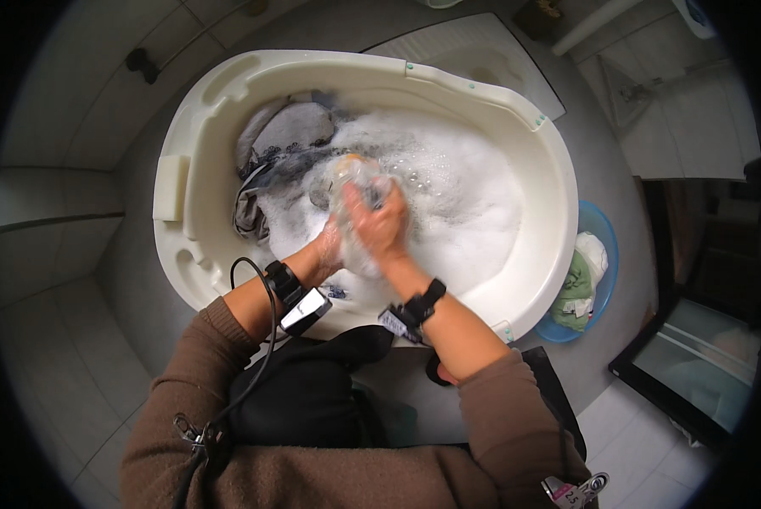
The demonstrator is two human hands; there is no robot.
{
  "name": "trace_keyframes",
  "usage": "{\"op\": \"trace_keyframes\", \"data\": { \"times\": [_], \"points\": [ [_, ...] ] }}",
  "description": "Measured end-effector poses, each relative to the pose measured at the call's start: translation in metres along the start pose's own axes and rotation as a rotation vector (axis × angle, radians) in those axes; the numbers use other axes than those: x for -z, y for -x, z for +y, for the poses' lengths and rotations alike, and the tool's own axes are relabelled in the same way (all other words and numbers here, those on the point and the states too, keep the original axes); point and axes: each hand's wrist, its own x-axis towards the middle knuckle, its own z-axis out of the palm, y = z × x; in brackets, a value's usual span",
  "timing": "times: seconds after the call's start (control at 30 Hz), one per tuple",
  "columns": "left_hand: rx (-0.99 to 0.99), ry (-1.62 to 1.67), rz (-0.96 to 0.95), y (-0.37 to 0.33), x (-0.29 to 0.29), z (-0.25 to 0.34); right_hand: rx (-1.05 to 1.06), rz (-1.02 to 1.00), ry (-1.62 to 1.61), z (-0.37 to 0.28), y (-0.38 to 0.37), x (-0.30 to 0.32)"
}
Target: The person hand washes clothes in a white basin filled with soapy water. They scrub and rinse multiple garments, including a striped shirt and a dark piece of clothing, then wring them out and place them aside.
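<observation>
Over a cream plastic tub (558, 212) full of white suds (474, 187), my two hands are close together on a wet, pale cloth (352, 167) with an orange patch. My right hand (379, 222) is on top with its fingers curled round the cloth, somewhat smeared by motion. My left hand (329, 242) grips from the left and below, its fingers mostly hidden by cloth and foam. Left of my hands, a grey garment (291, 127) with dark trim lies bunched and partly sunk in the foam, beside darker, soaked fabric (283, 170).
A blue basin (611, 254) with green and white cloths stands right of the tub. Behind the tub lies a white ribbed tray (482, 51). A pale yellow block (171, 188) sits on the left rim. A black-framed glass panel (694, 356) is at the lower right.
</observation>
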Motion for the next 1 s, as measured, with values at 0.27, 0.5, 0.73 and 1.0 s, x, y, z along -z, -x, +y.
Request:
{"op": "trace_keyframes", "data": {
  "times": [0.27, 0.5, 0.73, 1.0],
  "points": [
    [-0.359, -0.212, 0.084, 0.002, -0.018, 0.008, -0.157, -0.258, 0.776, 0.114, -0.062, 0.095],
    [0.014, -0.041, 0.107, -0.016, 0.019, 0.009, -0.599, -0.566, 0.475, 0.133, -0.024, 0.06],
    [0.123, 0.153, -0.64, -0.026, 0.025, 0.015, 0.257, -0.251, 0.041, -0.003, 0.043, 0.02],
    [-0.168, -0.329, 0.105, -0.001, -0.018, 0.0, -0.015, -0.123, 0.31, 0.057, -0.04, 0.02]
  ]
}}
